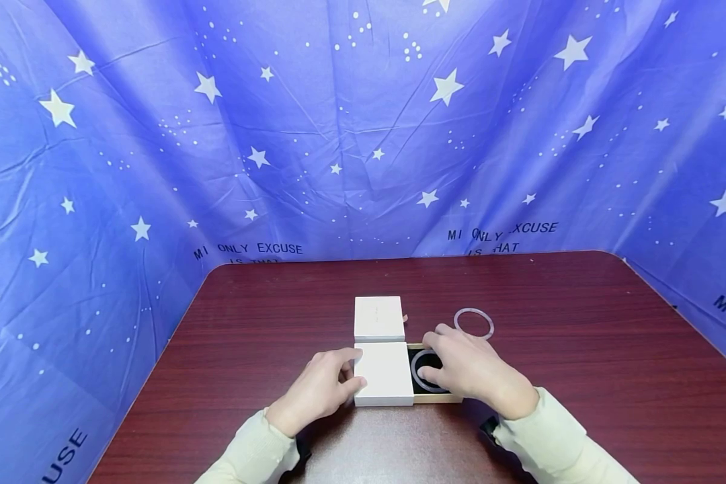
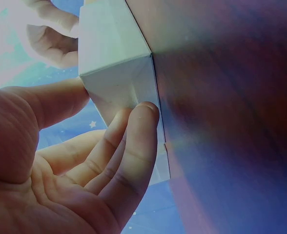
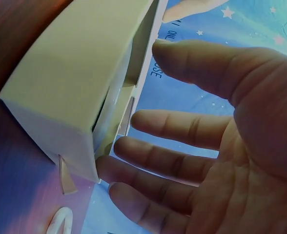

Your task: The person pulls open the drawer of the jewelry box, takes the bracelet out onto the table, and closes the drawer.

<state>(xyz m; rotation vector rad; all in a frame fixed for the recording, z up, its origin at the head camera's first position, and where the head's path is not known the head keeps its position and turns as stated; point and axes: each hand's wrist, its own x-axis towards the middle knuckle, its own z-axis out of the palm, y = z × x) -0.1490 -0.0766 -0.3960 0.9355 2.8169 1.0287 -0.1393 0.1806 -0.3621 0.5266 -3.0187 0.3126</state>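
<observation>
A white sleeve box (image 1: pixel 384 373) lies on the table with its drawer (image 1: pixel 438 398) slid out to the right. A pale lavender bangle (image 1: pixel 414 371) sits in the black-lined drawer. My left hand (image 1: pixel 317 386) touches the box's left end, its fingers against the side face (image 2: pixel 119 87) and its thumb at the upper edge. Over the open drawer hovers my right hand (image 1: pixel 474 366), fingers extended and spread, holding nothing. In the right wrist view, its fingertips are near the drawer's far edge, and a ribbon tab (image 3: pixel 67 178) hangs from the drawer's end.
Directly behind stands a second white box (image 1: pixel 378 317), shut, with a small tab on its right side. Another pale bangle (image 1: pixel 492 326) lies on the dark red table (image 1: pixel 581 336) beyond my right hand. A blue star-patterned curtain (image 1: pixel 339 134) surrounds the table's back and sides.
</observation>
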